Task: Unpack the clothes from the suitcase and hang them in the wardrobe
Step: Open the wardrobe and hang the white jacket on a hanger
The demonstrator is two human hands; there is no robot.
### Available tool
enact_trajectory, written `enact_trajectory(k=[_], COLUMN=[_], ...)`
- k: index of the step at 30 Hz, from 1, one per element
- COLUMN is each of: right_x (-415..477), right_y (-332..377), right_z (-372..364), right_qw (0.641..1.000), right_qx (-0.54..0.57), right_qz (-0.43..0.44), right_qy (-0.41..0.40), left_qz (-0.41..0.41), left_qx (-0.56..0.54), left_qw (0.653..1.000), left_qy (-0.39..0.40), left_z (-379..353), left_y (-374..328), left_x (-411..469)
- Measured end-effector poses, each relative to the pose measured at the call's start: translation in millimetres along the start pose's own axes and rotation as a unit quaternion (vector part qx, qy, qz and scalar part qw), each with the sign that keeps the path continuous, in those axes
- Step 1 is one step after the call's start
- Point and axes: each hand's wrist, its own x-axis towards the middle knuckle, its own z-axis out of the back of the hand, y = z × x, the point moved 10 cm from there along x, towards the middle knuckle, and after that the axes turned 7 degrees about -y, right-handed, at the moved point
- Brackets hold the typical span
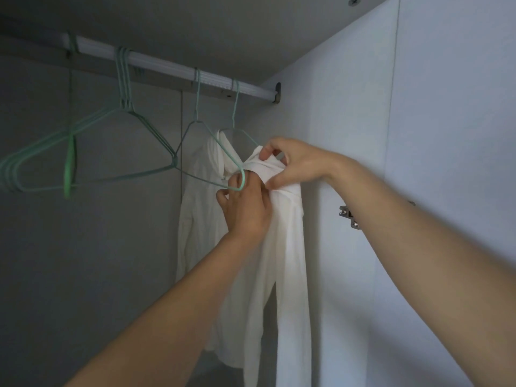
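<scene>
Two hands work at a white shirt (287,247) hanging near the middle of the view, below the wardrobe rail (167,65) at 12 o'clock. The left hand (245,210) curls its fingers round the end of a green hanger (243,174) and the cloth there; the right hand (296,163), at its 2 o'clock, pinches a shirt fold between thumb and fingers. Several bare hangers (125,103) hang at 9 o'clock
</scene>
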Motion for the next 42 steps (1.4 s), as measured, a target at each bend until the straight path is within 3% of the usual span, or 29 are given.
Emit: enact_trajectory(k=[7, 13, 17, 22, 24, 29, 34, 37, 42], right_x=[-6, 4, 17, 35, 38, 26, 26, 25, 23], right_y=[11, -1, -8, 8, 8, 3, -3, 0, 2], right_z=[30, 62, 59, 35, 30, 40, 8, 8, 8], right_qw=[0.989, 0.955, 0.960, 0.981, 0.986, 0.958, 0.990, 0.985, 0.979], right_qx=[-0.079, -0.185, -0.121, -0.029, -0.016, -0.170, -0.077, -0.100, -0.114], right_qz=[0.053, -0.021, -0.029, 0.036, 0.021, -0.034, -0.030, -0.010, -0.013], right_qy=[-0.112, -0.231, -0.251, -0.186, -0.165, -0.228, -0.114, -0.140, -0.169], left_qz=[-0.039, -0.091, -0.093, -0.097, -0.099, -0.053, 0.027, 0.055, 0.039], left_qx=[0.036, 0.072, 0.093, 0.092, 0.091, 0.111, 0.131, 0.141, 0.130], left_qw=[0.998, 0.993, 0.991, 0.988, 0.990, 0.992, 0.981, 0.969, 0.968], left_qy=[0.032, 0.002, -0.029, -0.074, -0.047, 0.028, 0.142, 0.197, 0.211], left_z=[-1, 7, 14, 19, 14, -4, -25, -34, -37], left_y=[-12, -20, -15, -3, 2, 31, 69, 82, 82], left_x=[-5, -8, -4, -5, -8, -17, -27, -35, -42])
